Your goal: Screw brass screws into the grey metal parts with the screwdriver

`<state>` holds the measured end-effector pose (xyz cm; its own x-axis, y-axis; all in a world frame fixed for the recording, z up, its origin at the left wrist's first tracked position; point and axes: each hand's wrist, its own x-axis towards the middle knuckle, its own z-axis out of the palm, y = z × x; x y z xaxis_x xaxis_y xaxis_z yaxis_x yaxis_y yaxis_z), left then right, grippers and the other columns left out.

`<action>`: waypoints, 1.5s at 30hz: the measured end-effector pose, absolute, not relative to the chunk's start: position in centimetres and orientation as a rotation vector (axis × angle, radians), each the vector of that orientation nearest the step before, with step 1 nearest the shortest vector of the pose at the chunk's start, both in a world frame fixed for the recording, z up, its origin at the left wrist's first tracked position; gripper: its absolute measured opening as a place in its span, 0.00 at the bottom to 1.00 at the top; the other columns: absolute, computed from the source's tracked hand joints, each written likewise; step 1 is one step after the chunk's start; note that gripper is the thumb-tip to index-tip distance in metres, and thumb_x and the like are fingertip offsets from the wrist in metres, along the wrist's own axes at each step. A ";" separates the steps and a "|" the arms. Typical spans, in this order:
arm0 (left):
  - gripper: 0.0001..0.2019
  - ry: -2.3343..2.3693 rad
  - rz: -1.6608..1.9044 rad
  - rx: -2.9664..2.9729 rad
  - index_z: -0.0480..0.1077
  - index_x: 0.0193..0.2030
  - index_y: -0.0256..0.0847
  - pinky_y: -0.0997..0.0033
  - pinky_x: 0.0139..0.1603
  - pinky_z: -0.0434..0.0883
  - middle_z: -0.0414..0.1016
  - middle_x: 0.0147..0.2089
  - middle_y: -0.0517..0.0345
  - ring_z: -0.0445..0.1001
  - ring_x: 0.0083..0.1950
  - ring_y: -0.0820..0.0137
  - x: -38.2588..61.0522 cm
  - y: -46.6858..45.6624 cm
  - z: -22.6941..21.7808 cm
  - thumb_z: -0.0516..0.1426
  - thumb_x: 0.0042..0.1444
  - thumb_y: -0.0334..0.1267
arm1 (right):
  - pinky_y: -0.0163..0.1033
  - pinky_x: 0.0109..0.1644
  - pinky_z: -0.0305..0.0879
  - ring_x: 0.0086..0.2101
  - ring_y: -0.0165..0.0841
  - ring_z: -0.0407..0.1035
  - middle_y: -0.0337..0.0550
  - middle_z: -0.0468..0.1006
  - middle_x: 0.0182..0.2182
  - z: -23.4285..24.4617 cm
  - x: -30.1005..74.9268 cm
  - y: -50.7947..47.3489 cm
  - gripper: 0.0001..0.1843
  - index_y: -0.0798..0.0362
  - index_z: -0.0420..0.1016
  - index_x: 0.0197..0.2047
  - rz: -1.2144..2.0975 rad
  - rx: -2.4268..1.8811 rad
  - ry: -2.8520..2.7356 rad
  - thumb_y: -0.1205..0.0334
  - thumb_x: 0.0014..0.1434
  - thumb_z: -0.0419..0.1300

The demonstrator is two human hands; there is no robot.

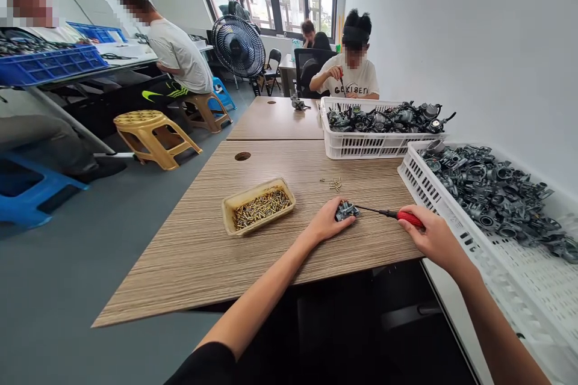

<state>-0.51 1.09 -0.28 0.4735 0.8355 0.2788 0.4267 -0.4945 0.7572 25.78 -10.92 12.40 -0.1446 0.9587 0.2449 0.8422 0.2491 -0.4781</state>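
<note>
My left hand (329, 220) is wrapped round a small grey metal carburetor body (347, 210) on the wood-grain table (198, 264). In my right hand (431, 234) is a screwdriver (409, 218) with a red handle and a long dark shaft. Its shaft points left, and the tip reaches the carburetor body; whether it sits in a hole I cannot tell. Just beyond my left hand lies a small loose pile of brass pieces (335, 184). Left of that hand stands a cream tray (228, 222) holding many small brass pieces.
A white basket (451, 240) of grey metal bodies stands at my right. Behind it, another white basket (361, 149) holds darker carburetors. A co-worker (356, 72) sits across the table. At left are a floor fan (238, 45), a yellow stool (156, 135) and more people.
</note>
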 end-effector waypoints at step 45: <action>0.20 1.421 1.045 1.867 0.60 0.48 0.44 0.63 0.43 0.71 0.77 0.39 0.56 0.77 0.40 0.61 -0.9 2.3 -2.1 0.64 0.53 0.42 | 0.41 0.39 0.68 0.39 0.41 0.76 0.49 0.81 0.38 6.6 22.0 -10.8 0.16 0.52 0.76 0.50 -0.145 -1.532 -2.206 0.55 0.75 0.50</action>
<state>-0.93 2.30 -2.13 0.1321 0.9607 0.2440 0.5196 -0.2768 0.8083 22.03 -10.76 6.57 -0.2833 0.8638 0.4166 0.9110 0.3782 -0.1647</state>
